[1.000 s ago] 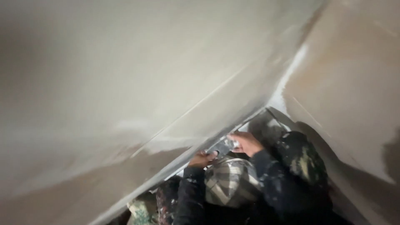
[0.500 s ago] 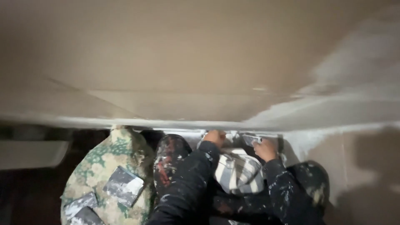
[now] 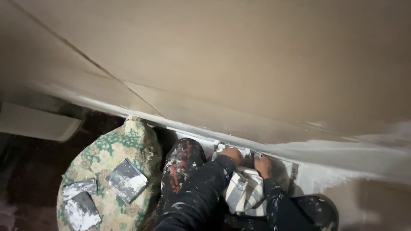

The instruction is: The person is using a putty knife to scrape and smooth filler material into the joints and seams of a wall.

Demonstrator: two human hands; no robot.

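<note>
Looking down, head view: both hands met at the foot of a plastered wall (image 3: 257, 55).
Left hand (image 3: 231, 154): curled on a white-smeared tool (image 3: 219, 146); grip unclear.
Right hand (image 3: 262, 164): fingers bent beside it; hold unclear.
Nearby: striped cloth (image 3: 245, 191); floral cushion (image 3: 112, 171) bearing three smeared plates (image 3: 126, 179).

A round stool (image 3: 128, 145) covered in green floral fabric is seen; three plaster-smeared square blades (image 3: 126, 179) are laid flat on it.
</note>
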